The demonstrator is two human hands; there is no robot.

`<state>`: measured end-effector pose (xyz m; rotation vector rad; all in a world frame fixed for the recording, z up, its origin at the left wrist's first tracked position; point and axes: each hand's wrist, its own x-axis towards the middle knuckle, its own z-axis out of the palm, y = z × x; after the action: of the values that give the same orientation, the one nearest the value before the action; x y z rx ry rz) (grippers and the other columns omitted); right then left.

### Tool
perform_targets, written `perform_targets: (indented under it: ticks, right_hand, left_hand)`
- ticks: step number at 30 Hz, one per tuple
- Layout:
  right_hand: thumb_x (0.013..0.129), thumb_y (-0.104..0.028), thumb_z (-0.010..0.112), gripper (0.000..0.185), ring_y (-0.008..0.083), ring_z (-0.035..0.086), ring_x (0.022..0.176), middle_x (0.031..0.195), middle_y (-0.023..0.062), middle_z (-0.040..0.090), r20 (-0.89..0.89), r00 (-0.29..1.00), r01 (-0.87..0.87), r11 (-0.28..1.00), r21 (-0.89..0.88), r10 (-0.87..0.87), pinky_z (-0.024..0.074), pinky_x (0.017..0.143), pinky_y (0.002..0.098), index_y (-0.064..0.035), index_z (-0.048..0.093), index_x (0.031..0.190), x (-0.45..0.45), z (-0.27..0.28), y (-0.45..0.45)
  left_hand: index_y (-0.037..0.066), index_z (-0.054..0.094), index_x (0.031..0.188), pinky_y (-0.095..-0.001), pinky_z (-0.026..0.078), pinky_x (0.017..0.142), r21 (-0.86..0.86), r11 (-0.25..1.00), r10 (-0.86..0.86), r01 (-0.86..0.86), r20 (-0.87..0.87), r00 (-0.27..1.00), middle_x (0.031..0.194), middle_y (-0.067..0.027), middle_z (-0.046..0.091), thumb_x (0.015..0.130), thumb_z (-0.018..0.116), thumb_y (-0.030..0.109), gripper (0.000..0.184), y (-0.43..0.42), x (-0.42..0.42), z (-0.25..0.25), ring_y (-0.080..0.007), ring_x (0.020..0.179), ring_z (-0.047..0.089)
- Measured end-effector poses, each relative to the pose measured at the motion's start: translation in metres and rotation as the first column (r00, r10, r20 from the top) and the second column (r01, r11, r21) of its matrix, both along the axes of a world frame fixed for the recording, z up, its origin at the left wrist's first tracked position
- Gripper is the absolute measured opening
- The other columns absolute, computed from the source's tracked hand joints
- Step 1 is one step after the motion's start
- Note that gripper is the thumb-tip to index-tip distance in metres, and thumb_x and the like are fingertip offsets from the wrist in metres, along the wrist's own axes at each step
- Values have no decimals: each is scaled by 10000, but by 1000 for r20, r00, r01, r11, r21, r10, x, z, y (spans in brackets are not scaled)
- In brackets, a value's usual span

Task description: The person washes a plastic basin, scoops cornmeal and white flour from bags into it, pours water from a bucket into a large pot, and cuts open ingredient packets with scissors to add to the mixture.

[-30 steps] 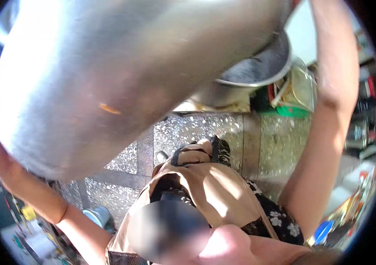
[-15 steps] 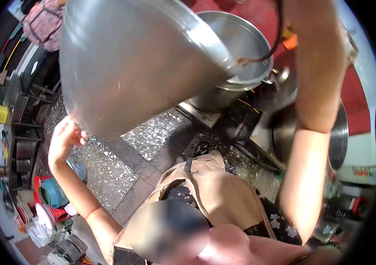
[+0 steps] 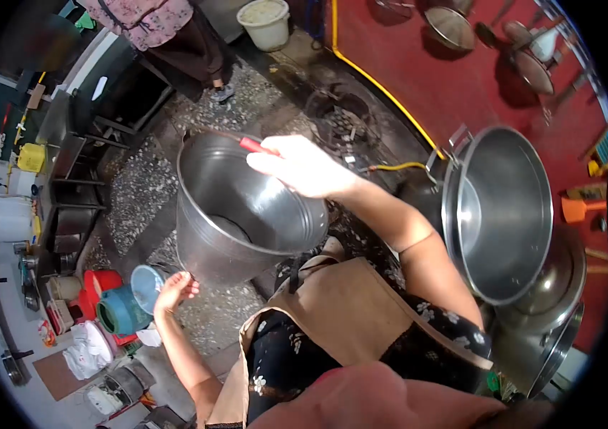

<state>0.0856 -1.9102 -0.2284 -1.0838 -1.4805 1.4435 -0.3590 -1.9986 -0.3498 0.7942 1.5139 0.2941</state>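
Note:
A big metal pot (image 3: 207, 247) with a wire bail handle hangs in front of me over the speckled floor, its mouth facing up and tilted toward me. Fingers closed, my right hand (image 3: 300, 166) grips the red handle grip (image 3: 254, 146) above the rim. My left hand (image 3: 177, 287) is at the pot's lower left side, with its fingers curled near the base. The inside of the pot shows bare shiny metal and a dark ring low down.
Large metal basins (image 3: 507, 214) stand at right by a red wall (image 3: 404, 68) hung with strainers. A floor burner (image 3: 343, 118), yellow hose and white bucket (image 3: 264, 28) are ahead. Another person (image 3: 150, 21) stands at upper left. Blue and red buckets are at left.
The pot has come down from high and tipped over another vessel to hanging upright in front of me. The view has swung, showing the burner and the other person's legs.

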Motion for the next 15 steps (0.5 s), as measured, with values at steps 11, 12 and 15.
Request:
perform_targets:
  ticks: [11, 12, 15]
  right_hand:
    - [900, -307, 515, 336, 127, 441, 560, 590, 72, 480, 51, 998, 28, 978, 209, -39, 370, 527, 308, -9, 541, 748, 3, -10, 307]
    - [904, -323, 511, 343, 147, 456, 561, 602, 90, 499, 141, 989, 26, 983, 181, -53, 378, 533, 316, -8, 560, 778, 4, -4, 320]
    - [912, -355, 502, 363, 191, 519, 594, 654, 143, 553, 143, 982, 87, 972, 219, -120, 400, 556, 352, -2, 586, 914, 13, -37, 390]
  left_hand:
    - [103, 560, 1013, -200, 467, 576, -4, 997, -82, 83, 64, 995, 854, 1, 606, 888, 582, 215, 170, 371, -13, -121, -82, 688, 580]
    - [98, 559, 1009, -198, 461, 568, -14, 985, -169, 169, 36, 985, 852, 5, 600, 888, 583, 198, 160, 413, -6, -134, -79, 676, 571]
    - [54, 595, 936, -285, 474, 579, 311, 767, -480, 561, -301, 824, 835, -32, 640, 832, 512, 57, 134, 563, 12, -190, -182, 704, 620]
